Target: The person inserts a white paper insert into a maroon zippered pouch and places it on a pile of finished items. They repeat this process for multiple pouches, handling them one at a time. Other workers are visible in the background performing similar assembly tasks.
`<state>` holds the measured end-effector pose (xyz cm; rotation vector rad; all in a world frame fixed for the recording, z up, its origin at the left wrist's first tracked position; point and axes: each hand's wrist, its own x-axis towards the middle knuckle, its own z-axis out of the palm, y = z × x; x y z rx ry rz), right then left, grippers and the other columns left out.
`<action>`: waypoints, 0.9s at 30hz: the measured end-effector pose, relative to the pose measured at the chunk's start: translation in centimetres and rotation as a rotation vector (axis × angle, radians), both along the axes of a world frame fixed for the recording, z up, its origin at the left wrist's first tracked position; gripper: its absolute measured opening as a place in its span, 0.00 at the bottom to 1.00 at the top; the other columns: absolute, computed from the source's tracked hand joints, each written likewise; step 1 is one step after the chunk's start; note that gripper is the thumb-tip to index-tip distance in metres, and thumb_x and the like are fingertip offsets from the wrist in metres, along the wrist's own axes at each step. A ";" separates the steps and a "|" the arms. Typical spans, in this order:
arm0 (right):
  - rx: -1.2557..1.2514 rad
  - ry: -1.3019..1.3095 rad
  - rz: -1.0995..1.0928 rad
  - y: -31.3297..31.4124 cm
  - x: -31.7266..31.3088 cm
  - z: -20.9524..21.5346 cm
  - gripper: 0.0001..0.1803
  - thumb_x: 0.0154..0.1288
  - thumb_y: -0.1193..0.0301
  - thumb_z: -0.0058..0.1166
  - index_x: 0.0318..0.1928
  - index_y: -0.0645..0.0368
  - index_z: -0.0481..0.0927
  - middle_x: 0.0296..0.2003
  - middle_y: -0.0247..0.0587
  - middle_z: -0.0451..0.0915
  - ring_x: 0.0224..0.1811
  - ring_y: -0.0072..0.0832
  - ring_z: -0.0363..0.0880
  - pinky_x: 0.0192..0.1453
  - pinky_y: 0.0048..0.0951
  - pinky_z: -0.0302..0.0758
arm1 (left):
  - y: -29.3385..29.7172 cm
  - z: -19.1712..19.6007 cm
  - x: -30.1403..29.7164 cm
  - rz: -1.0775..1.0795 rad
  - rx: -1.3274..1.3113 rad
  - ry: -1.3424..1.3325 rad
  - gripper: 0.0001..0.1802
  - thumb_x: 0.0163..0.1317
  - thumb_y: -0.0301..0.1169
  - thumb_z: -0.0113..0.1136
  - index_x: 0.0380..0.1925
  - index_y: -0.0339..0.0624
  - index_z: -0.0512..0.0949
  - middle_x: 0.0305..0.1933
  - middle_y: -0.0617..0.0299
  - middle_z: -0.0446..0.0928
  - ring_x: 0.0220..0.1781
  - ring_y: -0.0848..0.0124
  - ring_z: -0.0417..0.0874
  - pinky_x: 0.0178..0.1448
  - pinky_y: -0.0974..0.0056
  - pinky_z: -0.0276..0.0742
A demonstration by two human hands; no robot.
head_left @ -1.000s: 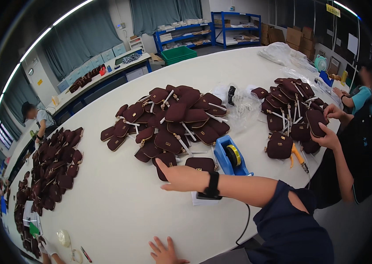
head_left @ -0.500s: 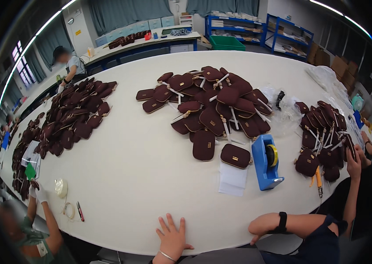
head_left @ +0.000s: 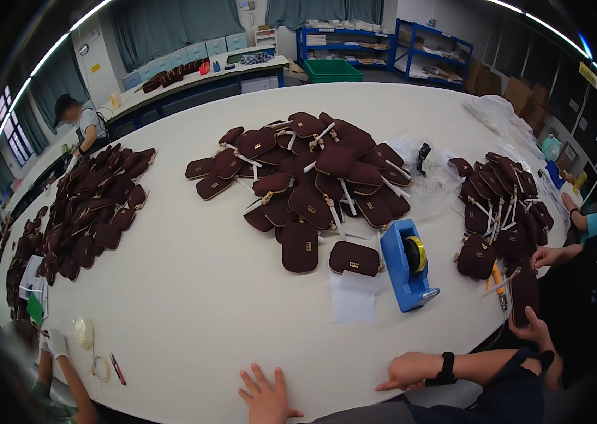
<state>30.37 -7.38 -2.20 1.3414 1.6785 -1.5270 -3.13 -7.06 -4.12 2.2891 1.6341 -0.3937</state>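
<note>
Head view: both hands (head_left: 266,396) (head_left: 403,370) empty, flat on white table (head_left: 206,304).

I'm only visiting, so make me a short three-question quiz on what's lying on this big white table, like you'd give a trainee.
1. True or false: the person's left hand and right hand both rest empty on the white table.
2. Which thing stands just right of the single dark red pouch near the paper sheet?
A. a green crate
B. a blue tape dispenser
C. a pair of scissors
3. Fill in: the large middle pile of pouches is dark ____ in colour.

Key: 1 true; 2 B; 3 red.
</note>
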 end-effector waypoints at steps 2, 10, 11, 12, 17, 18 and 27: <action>0.004 0.000 0.010 -0.1 0.1 -0.3 0.42 0.70 0.35 0.36 0.12 0.54 0.76 0.10 0.32 0.75 0.14 0.26 0.77 0.27 0.25 0.74 | 0.1 -1.1 -0.5 0.009 -0.069 0.029 0.72 0.29 0.58 0.80 0.73 0.41 0.53 0.73 0.19 0.38 0.71 0.16 0.39 0.59 0.20 0.59; 0.057 0.039 -0.004 -0.6 0.2 -0.7 0.41 0.71 0.37 0.36 0.09 0.52 0.74 0.07 0.29 0.72 0.13 0.26 0.77 0.28 0.27 0.73 | -0.1 0.1 -0.3 -0.014 0.008 0.000 0.71 0.31 0.51 0.82 0.74 0.43 0.51 0.74 0.21 0.41 0.71 0.19 0.47 0.60 0.25 0.65; 0.063 0.035 -0.010 -0.7 0.2 -0.7 0.41 0.72 0.37 0.36 0.09 0.52 0.74 0.07 0.29 0.72 0.13 0.26 0.77 0.28 0.27 0.73 | -0.1 0.0 -0.3 -0.020 0.011 0.002 0.71 0.31 0.51 0.82 0.74 0.43 0.51 0.74 0.21 0.41 0.71 0.19 0.47 0.60 0.25 0.65; 0.082 0.043 -0.009 -0.8 0.2 -0.8 0.41 0.72 0.37 0.36 0.09 0.52 0.74 0.07 0.29 0.72 0.13 0.26 0.77 0.28 0.27 0.73 | 0.1 0.0 -0.3 -0.024 0.022 0.002 0.71 0.31 0.51 0.82 0.74 0.43 0.51 0.74 0.22 0.41 0.71 0.19 0.47 0.60 0.25 0.65; 0.119 0.086 -0.039 -0.9 0.4 -0.7 0.42 0.73 0.39 0.36 0.08 0.55 0.73 0.08 0.31 0.73 0.11 0.25 0.76 0.26 0.25 0.75 | 0.0 0.2 -0.2 -0.028 0.011 0.024 0.70 0.32 0.51 0.82 0.74 0.42 0.50 0.74 0.21 0.40 0.71 0.19 0.47 0.59 0.25 0.67; 0.118 0.083 -0.038 -1.0 0.4 -0.7 0.42 0.73 0.39 0.36 0.08 0.55 0.73 0.08 0.31 0.73 0.11 0.25 0.75 0.26 0.26 0.75 | 0.0 0.2 -0.2 -0.033 0.016 0.021 0.70 0.33 0.51 0.81 0.74 0.42 0.50 0.74 0.21 0.40 0.71 0.19 0.47 0.59 0.25 0.67; 0.089 0.108 -0.062 -1.0 0.6 -0.4 0.42 0.73 0.39 0.36 0.08 0.55 0.72 0.07 0.31 0.72 0.11 0.25 0.75 0.25 0.26 0.74 | 0.0 0.7 -0.1 -0.019 -0.021 -0.012 0.70 0.33 0.50 0.81 0.74 0.41 0.49 0.74 0.21 0.39 0.71 0.19 0.46 0.60 0.25 0.65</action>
